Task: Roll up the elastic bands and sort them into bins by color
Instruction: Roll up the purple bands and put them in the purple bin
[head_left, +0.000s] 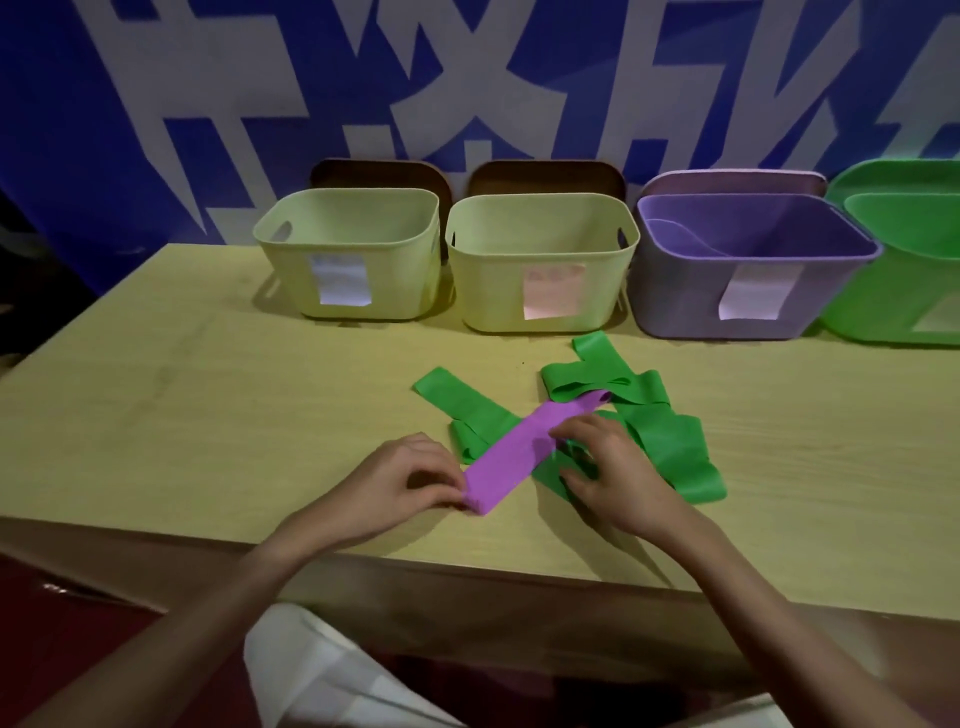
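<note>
Purple elastic band (524, 452) lies flat and diagonal on the wooden table (208, 415), crossing over a loose heap of green elastic bands (649, 431). Left hand (410, 478) pinches the band's near end, fingers curled at the fold. Right hand (608, 467) rests on the band's middle and the green heap, fingertips pressing down, fingers bent but not clenched. Behind, in a row: two pale yellow bins (353, 291) (493, 296), a purple bin (675, 301), a green bin (893, 301), each bearing a paper label.

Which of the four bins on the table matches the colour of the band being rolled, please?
The purple bin, third from the left, matches the purple band; the others are two pale yellow-green and one bright green.
</note>
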